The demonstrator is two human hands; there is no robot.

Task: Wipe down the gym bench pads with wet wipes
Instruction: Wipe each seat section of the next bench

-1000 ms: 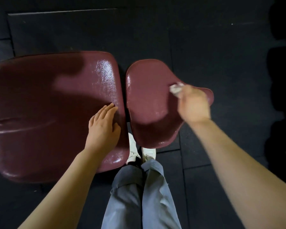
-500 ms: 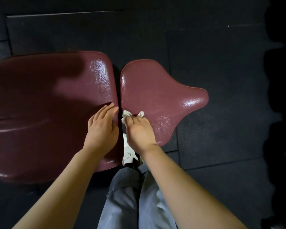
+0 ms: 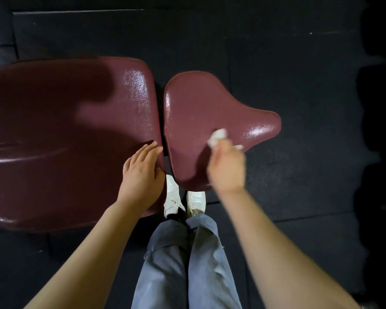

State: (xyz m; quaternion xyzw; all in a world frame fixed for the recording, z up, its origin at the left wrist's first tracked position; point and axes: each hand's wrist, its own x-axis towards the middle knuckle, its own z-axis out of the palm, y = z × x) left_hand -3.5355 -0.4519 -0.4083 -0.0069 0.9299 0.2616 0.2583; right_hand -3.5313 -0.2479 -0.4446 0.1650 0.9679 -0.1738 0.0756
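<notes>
Your forearms are bare, with no sleeves in view, and so are your left hand (image 3: 140, 175) and right hand (image 3: 226, 168). You wear loose grey-blue cloth trousers (image 3: 183, 259), creased at the knees, and scuffed white lace-up sneakers (image 3: 173, 195) with dark openings.

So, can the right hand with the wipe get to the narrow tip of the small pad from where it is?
Probably yes. The right hand holds the wipe on the small pad, and the shiny tip lies just beside it, with nothing between them.
</notes>
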